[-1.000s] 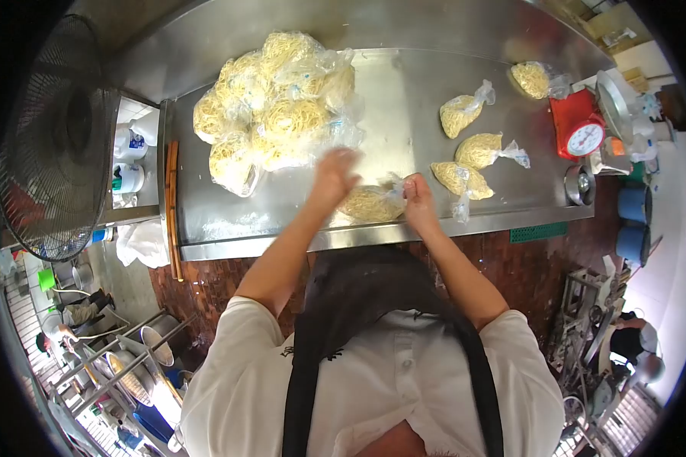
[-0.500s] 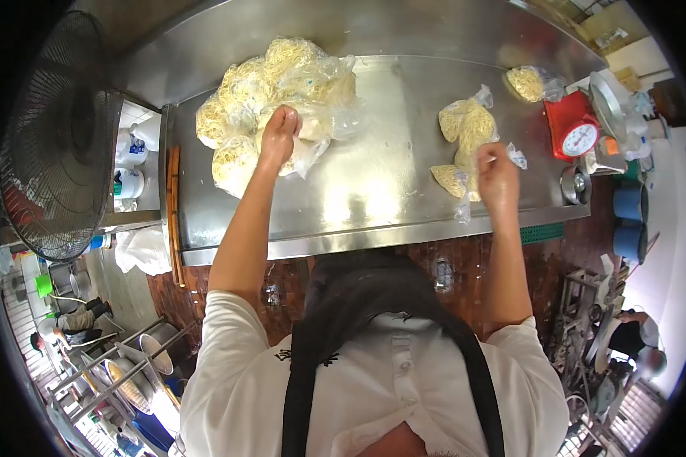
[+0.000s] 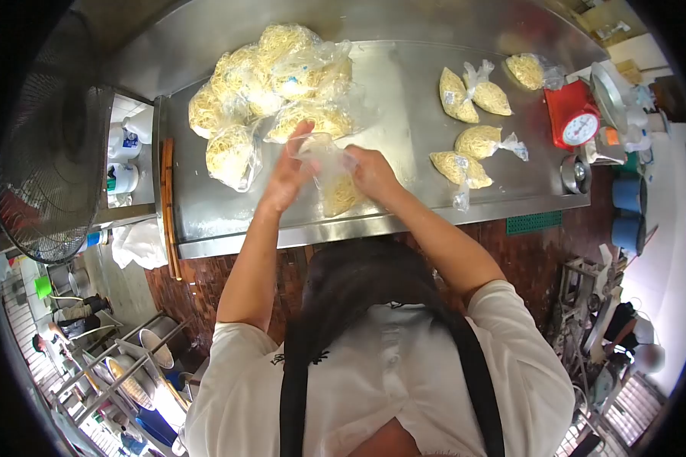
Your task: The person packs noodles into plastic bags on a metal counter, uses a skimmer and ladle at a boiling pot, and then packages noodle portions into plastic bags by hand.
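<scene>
Between my hands a clear plastic bag of noodles [image 3: 341, 196] hangs above the steel table, near its front edge. My right hand [image 3: 375, 175] grips the upper right side of this bag with closed fingers. At the other side of its loose, crumpled mouth is my left hand [image 3: 286, 177], fingers stretched out and touching the film; motion blurs it slightly. Just beyond my left hand lies a heap of large bagged noodles [image 3: 274, 80]. To the right, several small tied noodle bags [image 3: 479, 142] lie on the table, mostly in pairs.
A red dial scale [image 3: 572, 118] stands at the table's right end, with a round metal container [image 3: 575, 175] in front of it. Wooden sticks [image 3: 169, 206] run along the left edge, beside a large fan [image 3: 49, 145]. Another person [image 3: 631, 331] is at far right.
My right hand has moved left from the small bags, and a noodle bag is now between my hands. My left hand has opened and come nearer. The small bags, bunched before, now lie apart.
</scene>
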`<state>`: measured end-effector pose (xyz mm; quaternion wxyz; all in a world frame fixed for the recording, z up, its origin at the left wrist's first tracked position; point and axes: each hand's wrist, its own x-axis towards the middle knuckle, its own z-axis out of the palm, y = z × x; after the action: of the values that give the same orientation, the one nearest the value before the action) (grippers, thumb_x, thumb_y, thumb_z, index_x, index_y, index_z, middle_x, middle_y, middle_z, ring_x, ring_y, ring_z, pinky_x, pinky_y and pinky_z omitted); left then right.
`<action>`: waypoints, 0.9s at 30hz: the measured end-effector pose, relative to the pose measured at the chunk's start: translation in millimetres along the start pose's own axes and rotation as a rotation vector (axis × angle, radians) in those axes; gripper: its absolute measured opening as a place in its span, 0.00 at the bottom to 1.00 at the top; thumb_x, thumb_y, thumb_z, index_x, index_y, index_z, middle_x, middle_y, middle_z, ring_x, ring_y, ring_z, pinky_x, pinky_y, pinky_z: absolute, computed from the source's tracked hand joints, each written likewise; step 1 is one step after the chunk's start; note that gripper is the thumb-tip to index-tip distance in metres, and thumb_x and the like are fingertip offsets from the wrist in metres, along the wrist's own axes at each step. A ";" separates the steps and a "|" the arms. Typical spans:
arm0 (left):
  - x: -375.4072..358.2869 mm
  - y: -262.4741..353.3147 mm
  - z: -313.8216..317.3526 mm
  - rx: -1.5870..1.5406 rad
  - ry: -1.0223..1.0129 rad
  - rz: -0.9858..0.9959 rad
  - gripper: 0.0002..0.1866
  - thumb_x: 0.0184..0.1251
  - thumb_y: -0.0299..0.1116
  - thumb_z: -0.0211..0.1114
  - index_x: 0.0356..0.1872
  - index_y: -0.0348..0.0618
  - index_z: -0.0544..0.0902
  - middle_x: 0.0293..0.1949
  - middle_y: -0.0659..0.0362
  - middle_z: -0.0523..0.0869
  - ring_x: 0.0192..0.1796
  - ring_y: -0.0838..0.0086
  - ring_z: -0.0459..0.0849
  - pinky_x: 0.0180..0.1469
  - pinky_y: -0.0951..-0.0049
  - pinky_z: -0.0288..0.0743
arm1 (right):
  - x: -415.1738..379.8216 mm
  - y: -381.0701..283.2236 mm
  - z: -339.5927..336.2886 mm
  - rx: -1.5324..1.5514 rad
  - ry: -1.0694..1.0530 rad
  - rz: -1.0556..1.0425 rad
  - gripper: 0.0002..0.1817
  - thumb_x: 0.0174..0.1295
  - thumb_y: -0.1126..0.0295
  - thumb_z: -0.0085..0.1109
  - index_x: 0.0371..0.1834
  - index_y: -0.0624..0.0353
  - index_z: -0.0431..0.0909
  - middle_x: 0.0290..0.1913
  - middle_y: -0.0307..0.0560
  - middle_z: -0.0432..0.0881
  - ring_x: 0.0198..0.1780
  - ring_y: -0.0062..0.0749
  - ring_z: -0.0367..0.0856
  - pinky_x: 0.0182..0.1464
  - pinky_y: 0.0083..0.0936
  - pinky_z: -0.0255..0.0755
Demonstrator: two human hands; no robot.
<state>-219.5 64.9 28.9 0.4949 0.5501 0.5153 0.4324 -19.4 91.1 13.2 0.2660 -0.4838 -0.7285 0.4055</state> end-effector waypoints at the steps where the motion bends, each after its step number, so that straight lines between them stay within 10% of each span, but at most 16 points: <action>1: -11.6 -34.0 13.8 0.166 -0.018 0.094 0.21 0.74 0.35 0.60 0.63 0.36 0.73 0.57 0.49 0.81 0.61 0.56 0.79 0.68 0.64 0.67 | -0.1 -13.4 -11.0 0.106 0.036 0.077 0.08 0.64 0.69 0.60 0.42 0.60 0.80 0.34 0.58 0.83 0.36 0.49 0.83 0.42 0.39 0.76; 6: -11.3 -46.4 84.2 0.307 0.069 0.235 0.21 0.75 0.32 0.54 0.65 0.34 0.71 0.61 0.47 0.80 0.61 0.55 0.80 0.65 0.63 0.72 | -22.0 -40.2 -63.8 0.227 -0.054 -0.083 0.29 0.63 0.62 0.65 0.65 0.59 0.69 0.56 0.57 0.80 0.59 0.49 0.78 0.60 0.35 0.71; 11: 42.2 2.4 95.3 -0.546 0.166 -0.300 0.16 0.73 0.24 0.46 0.57 0.36 0.76 0.45 0.54 0.84 0.45 0.70 0.83 0.48 0.70 0.77 | -48.8 -5.2 -77.2 -0.536 0.012 -0.017 0.68 0.47 0.51 0.78 0.78 0.70 0.36 0.75 0.68 0.55 0.78 0.55 0.54 0.74 0.49 0.56; 17: 69.1 51.7 128.7 -0.754 0.177 -0.497 0.18 0.69 0.20 0.48 0.59 0.34 0.72 0.42 0.56 0.82 0.40 0.74 0.79 0.41 0.72 0.74 | -33.6 19.0 -38.4 -0.232 0.210 0.021 0.33 0.50 0.61 0.73 0.54 0.73 0.74 0.37 0.63 0.82 0.43 0.60 0.82 0.50 0.43 0.76; 20: 52.0 73.9 132.1 -1.018 0.128 -0.332 0.38 0.66 0.21 0.58 0.75 0.33 0.51 0.63 0.44 0.73 0.64 0.61 0.76 0.65 0.62 0.71 | -29.9 10.4 -53.7 -0.037 0.281 0.139 0.26 0.54 0.62 0.70 0.50 0.72 0.78 0.39 0.65 0.83 0.43 0.58 0.83 0.46 0.39 0.78; 23: 11.8 69.7 116.7 0.192 -0.021 0.287 0.48 0.58 0.21 0.66 0.76 0.30 0.45 0.74 0.38 0.57 0.77 0.50 0.58 0.75 0.57 0.55 | -18.1 7.6 -72.9 0.439 0.391 0.317 0.21 0.64 0.60 0.64 0.49 0.70 0.80 0.42 0.61 0.85 0.43 0.49 0.85 0.47 0.37 0.77; 27: -24.2 44.4 151.6 0.463 0.193 0.282 0.55 0.52 0.24 0.72 0.76 0.27 0.43 0.77 0.31 0.39 0.80 0.40 0.39 0.78 0.52 0.43 | -7.5 3.8 -76.9 0.916 0.364 0.381 0.20 0.75 0.56 0.52 0.46 0.66 0.79 0.37 0.48 0.85 0.39 0.30 0.82 0.46 0.30 0.77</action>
<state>-66.2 26.8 53.0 0.2399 0.6709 0.5634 0.4183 45.4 110.5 50.8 0.4938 -0.5044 -0.3180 0.6330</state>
